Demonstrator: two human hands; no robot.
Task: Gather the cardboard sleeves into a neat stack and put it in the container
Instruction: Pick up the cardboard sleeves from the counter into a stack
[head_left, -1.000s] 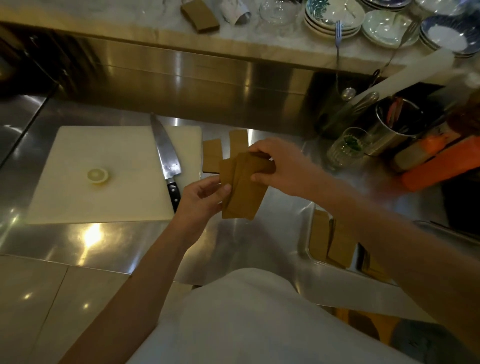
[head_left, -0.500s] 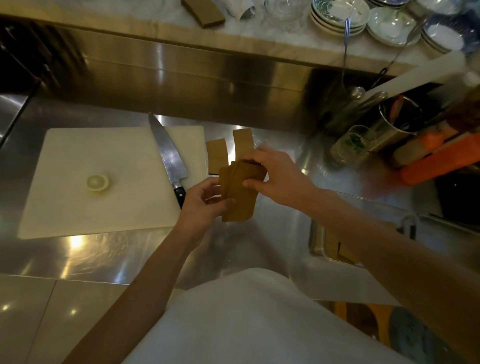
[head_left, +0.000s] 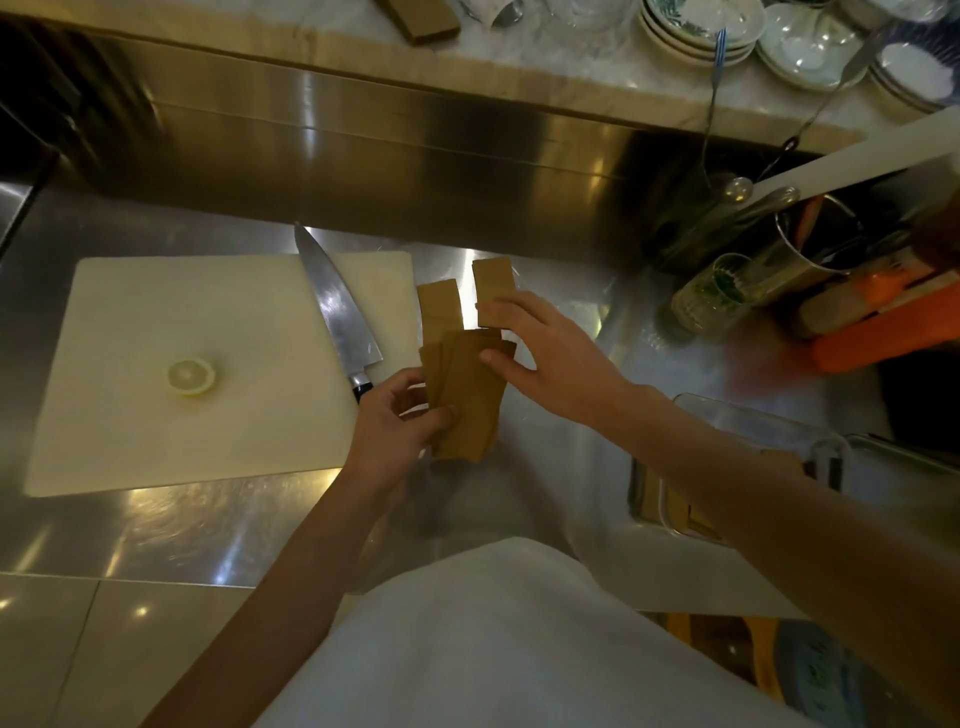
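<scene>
A loose, fanned stack of flat brown cardboard sleeves (head_left: 467, 395) is held over the shiny stainless-steel tabletop (head_left: 208, 525), just in front of the person's white-clothed torso. The left hand (head_left: 397, 426) grips the stack at its lower left edge, thumb on top and fingers curled underneath, so the sleeves stick up and to the right out of that hand. The right hand (head_left: 545, 353) lies over the stack's upper right corner: its thumb presses on the top sleeve, while its fingers reach past the stack and rest on the near end of a single brown cardboard sleeve (head_left: 493, 286) lying flat on the tabletop. Whether those fingers are pinching that piece or only touching it cannot be told. A second loose brown cardboard sleeve (head_left: 439, 306) lies just left of it, its near end hidden behind the held stack, beside the right edge of a white rectangular cutting board (head_left: 208, 322).

On the board rest a large steel chef's knife with a dark handle (head_left: 335, 306) and a pale lemon half (head_left: 191, 376). To the right, under the right forearm, sits a clear rectangular container (head_left: 727, 415) with more brown sleeves partly visible inside.
</scene>
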